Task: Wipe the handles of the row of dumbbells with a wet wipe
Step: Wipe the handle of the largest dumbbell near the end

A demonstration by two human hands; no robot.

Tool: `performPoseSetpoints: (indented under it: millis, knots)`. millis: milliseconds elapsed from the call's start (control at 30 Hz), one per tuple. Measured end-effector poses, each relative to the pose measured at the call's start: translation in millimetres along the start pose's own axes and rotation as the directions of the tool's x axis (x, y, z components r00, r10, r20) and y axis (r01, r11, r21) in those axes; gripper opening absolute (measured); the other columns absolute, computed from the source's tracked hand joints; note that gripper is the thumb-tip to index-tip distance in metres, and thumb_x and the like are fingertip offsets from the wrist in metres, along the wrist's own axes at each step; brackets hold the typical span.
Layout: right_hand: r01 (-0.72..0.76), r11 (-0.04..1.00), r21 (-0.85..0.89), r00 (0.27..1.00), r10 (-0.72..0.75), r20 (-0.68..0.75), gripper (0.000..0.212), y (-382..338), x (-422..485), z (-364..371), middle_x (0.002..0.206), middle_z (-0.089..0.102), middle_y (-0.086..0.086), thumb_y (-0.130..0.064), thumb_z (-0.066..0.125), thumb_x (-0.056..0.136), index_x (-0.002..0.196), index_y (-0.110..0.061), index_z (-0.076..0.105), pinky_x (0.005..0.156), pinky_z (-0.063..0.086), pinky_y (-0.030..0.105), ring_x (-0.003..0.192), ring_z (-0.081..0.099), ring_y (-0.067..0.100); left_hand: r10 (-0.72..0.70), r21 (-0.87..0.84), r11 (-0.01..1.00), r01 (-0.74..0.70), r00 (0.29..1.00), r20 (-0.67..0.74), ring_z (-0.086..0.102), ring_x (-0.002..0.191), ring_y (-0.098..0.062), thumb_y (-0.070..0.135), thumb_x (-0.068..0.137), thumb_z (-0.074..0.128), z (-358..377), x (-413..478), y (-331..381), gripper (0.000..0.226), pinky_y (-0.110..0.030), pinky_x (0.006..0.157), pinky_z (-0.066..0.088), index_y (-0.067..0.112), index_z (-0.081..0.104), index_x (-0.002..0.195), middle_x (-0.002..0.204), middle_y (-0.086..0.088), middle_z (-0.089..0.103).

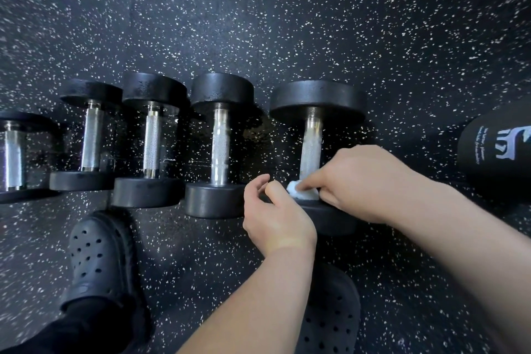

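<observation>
Dumbbell row (pixel 151 146): five dumbbells lie side by side on the floor, just beyond the person's black clogs (pixel 99 256); work is at the rightmost dumbbell (pixel 330 218).
Left hand (pixel 275 218): fingers curled at the rim of that dumbbell's near head, just beside the wipe. Whether they grip the head or only rest on it cannot be told. It is best used to steady the round head against rolling.
Right hand (pixel 365 181): fingers curled down, pinching the wet wipe against the handle's near end.
Wet wipe (pixel 300 191): bunched white wad at the junction of handle and near head. Judged better opened out and wrapped round the bar, so that one stroke covers its whole girth.
Handle (pixel 311 146): knurled steel, bare beyond the wipe. Suggested stroke: slide toward the far head while twisting, since knurling traps grime.
Far head (pixel 317 100): the natural stop for that stroke.
Remaining handles: four to the left, no wipe on them.
Floor (pixel 287 23): speckled black rubber; a printed black cylinder (pixel 497 158) lies at the right.
</observation>
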State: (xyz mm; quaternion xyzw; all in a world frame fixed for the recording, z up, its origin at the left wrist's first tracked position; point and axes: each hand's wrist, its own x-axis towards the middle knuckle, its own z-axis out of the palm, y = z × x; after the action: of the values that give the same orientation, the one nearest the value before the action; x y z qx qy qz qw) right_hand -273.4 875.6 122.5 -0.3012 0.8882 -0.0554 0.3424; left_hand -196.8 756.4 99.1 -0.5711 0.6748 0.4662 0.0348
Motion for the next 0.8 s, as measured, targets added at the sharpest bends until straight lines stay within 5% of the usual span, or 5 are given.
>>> performPoseSetpoints:
  millis: [100, 433, 567, 800]
  knots:
    - [-0.022, 0.999, 0.033, 1.0, 0.022, -0.021, 0.045, 4.6, -10.7, 1.5, 0.094, 0.06, -0.008, -0.044, 0.038, 0.104, 0.14, -0.071, 0.044, 0.072, 0.044, 0.034, 0.099, 0.065, 0.021, -0.002, 0.004, 1.0, 0.002, 1.0, -0.002, 0.064, 0.089, -0.014, 0.032, 0.095, 0.047, 0.8, -0.9, 0.5, 0.027, -0.034, 0.074, 0.045, 0.042, 0.068, 0.107, 0.099, 0.01, 0.072]
    - [-0.032, 0.998, 0.055, 0.999, 0.03, 0.033, 0.044, -2.9, 9.7, 1.5, 0.079, 0.039, -0.013, -0.038, 0.043, 0.105, 0.137, -0.066, 0.053, 0.072, 0.037, 0.033, 0.091, 0.051, 0.019, 0.011, -0.01, 1.0, -0.011, 1.0, 0.003, 0.061, 0.086, -0.006, 0.03, 0.096, 0.047, 0.1, -2.0, 1.9, 0.026, -0.024, 0.068, 0.042, 0.04, 0.068, 0.106, 0.099, 0.012, 0.07]
    - [-0.071, 0.993, 0.09, 0.997, 0.072, -0.015, 0.045, 6.0, -10.5, 0.1, 0.107, 0.068, -0.014, -0.041, 0.042, 0.101, 0.131, -0.074, 0.052, 0.078, 0.05, 0.033, 0.103, 0.064, 0.018, 0.006, -0.003, 1.0, -0.006, 1.0, -0.001, 0.061, 0.085, -0.009, 0.031, 0.095, 0.047, 1.4, -1.7, 0.1, 0.026, -0.027, 0.068, 0.042, 0.041, 0.068, 0.105, 0.096, 0.011, 0.07]
    - [0.001, 0.996, 0.094, 1.0, -0.004, 0.028, 0.039, -1.7, 21.0, 7.9, 0.11, 0.066, -0.009, -0.042, 0.043, 0.105, 0.134, -0.063, 0.057, 0.078, 0.041, 0.033, 0.114, 0.06, 0.02, -0.002, -0.012, 1.0, 0.002, 1.0, -0.001, 0.059, 0.082, -0.001, 0.029, 0.097, 0.048, 0.4, -3.1, 1.0, 0.026, -0.019, 0.065, 0.04, 0.039, 0.069, 0.107, 0.097, 0.012, 0.07]
